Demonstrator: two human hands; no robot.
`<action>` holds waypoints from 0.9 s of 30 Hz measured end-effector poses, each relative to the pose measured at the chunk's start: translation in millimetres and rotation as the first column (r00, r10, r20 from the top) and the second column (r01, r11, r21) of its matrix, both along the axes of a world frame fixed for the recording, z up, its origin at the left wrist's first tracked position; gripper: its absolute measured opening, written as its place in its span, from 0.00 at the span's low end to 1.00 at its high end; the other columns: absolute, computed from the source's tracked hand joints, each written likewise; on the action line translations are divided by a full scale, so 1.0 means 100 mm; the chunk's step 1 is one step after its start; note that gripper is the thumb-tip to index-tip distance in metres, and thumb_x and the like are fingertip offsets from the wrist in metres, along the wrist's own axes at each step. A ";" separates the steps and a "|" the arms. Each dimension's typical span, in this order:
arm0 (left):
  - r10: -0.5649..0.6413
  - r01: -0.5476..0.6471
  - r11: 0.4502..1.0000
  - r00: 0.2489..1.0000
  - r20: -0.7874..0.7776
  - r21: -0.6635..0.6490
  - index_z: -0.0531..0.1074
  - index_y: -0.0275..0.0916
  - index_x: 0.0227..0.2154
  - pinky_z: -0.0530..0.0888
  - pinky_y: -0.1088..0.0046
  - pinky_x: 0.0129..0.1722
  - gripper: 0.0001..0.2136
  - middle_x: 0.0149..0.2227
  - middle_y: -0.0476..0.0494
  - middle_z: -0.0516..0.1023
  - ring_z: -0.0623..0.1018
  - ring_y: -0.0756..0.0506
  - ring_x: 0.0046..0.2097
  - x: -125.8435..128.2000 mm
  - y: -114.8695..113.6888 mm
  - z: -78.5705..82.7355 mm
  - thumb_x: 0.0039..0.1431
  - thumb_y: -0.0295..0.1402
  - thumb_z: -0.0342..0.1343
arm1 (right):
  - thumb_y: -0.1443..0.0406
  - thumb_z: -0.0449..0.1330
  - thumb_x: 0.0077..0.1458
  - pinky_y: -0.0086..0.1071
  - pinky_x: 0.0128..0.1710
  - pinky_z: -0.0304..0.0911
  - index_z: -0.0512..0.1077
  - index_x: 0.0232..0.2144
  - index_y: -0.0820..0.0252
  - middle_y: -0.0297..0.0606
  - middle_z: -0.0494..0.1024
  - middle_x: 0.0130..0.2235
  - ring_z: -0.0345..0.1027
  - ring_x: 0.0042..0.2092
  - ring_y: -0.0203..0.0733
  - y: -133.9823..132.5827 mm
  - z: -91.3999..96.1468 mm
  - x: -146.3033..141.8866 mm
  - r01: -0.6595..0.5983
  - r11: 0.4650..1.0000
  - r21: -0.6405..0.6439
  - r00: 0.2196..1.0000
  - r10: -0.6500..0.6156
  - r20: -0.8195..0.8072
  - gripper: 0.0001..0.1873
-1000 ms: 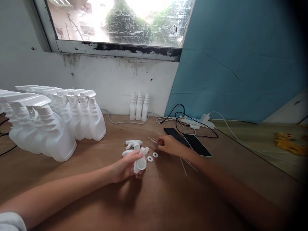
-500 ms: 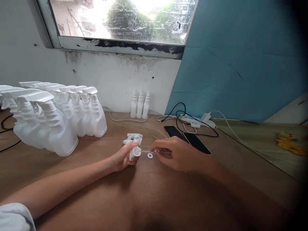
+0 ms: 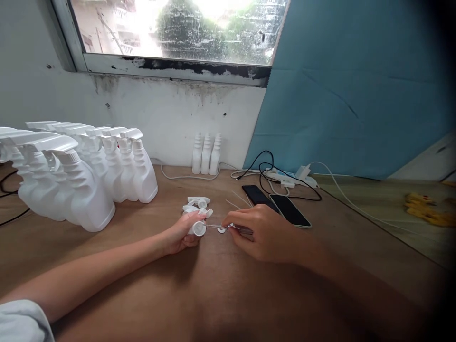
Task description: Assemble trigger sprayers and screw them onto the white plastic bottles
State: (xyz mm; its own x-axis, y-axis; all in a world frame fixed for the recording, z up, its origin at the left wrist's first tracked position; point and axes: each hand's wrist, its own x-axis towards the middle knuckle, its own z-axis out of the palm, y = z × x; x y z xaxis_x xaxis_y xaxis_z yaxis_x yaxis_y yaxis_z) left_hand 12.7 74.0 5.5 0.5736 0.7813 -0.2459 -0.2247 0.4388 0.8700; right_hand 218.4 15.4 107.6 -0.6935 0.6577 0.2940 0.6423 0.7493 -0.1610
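My left hand (image 3: 180,236) rests on the wooden table (image 3: 221,294), fingers wrapped round a white spray-trigger head (image 3: 198,227) whose round open cap faces right. My right hand (image 3: 260,230) pinches a thin clear dip tube (image 3: 215,226) and holds its tip at the cap's opening. A small white washer ring (image 3: 221,230) lies on the table just under the tube. More white trigger heads (image 3: 197,204) lie just behind my left hand.
Several white spray bottles (image 3: 81,183) stand at the left. Three small white bottles (image 3: 207,155) stand against the wall. Two dark phones (image 3: 281,206) with cables and a charger (image 3: 285,178) lie right of my hands. Loose thin tubes (image 3: 237,199) lie behind my right hand.
My right hand took a thin tube from near the phones and brought it left to the trigger head. My left hand turned the head's cap toward it. One washer is out of sight.
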 end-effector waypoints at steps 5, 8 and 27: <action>0.001 -0.001 1.000 1.000 0.001 0.020 0.61 0.39 0.30 0.45 0.85 0.11 0.17 0.17 0.59 0.60 0.49 0.60 0.13 0.01 0.02 -0.05 0.54 0.47 0.59 | 0.71 0.52 0.53 0.29 0.26 0.43 0.73 0.32 0.60 0.34 0.74 0.26 0.58 0.23 0.31 -0.04 -0.04 -0.05 0.058 0.997 0.041 0.997 -0.061 0.057 0.10; 0.009 -0.010 0.999 1.000 0.025 0.038 0.61 0.39 0.31 0.45 0.85 0.11 0.18 0.17 0.59 0.60 0.50 0.60 0.13 0.01 0.02 -0.07 0.55 0.48 0.58 | 0.70 0.52 0.54 0.30 0.25 0.40 0.70 0.28 0.61 0.34 0.73 0.24 0.57 0.22 0.31 -0.09 -0.11 -0.10 0.094 0.990 0.109 0.989 -0.105 0.106 0.08; 0.029 -0.049 0.992 0.986 0.167 0.114 0.54 0.43 0.36 0.59 0.81 0.19 0.18 0.33 0.54 0.68 0.67 0.55 0.21 0.08 -0.08 -0.08 0.53 0.38 0.60 | 0.75 0.56 0.42 0.34 0.20 0.31 0.67 0.33 0.64 0.35 0.66 0.21 0.56 0.18 0.34 -0.52 -0.43 -0.30 0.178 0.897 0.405 0.899 -0.315 0.304 0.11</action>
